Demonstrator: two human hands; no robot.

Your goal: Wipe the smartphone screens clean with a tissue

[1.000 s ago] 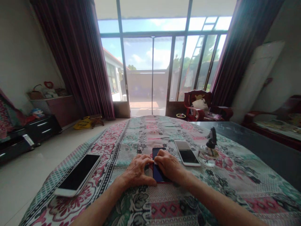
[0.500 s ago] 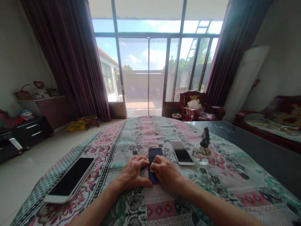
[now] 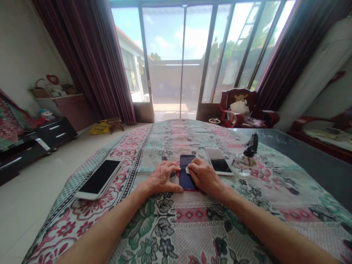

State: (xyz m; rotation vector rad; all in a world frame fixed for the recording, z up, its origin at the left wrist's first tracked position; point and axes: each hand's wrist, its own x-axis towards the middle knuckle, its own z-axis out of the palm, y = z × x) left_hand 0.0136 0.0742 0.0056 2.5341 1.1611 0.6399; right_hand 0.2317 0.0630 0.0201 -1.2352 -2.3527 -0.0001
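Observation:
A dark smartphone (image 3: 184,179) with a red lower edge lies face up on the patterned tablecloth (image 3: 189,214). My left hand (image 3: 163,176) steadies it, with fingertips at its left edge and thumb at the lower left corner. In my right hand (image 3: 204,176) a small white wipe (image 3: 187,170), mostly hidden, is pinched against the screen. To the right lies a white smartphone (image 3: 219,161) with a black screen. A larger white tablet-like device (image 3: 99,178), its screen dark, rests on the left side of the cloth.
A clear glass vessel (image 3: 244,165) with a black upright piece (image 3: 251,145) stands right of the white phone. Beyond the table are a red wooden chair (image 3: 233,119), glass doors (image 3: 167,84) and a yellow bag (image 3: 99,127) on the floor.
The view has tilted down and turned slightly left, so everything sits higher and mostly further right. Against the phone, my right hand has shifted slightly right; my left stays at its edge.

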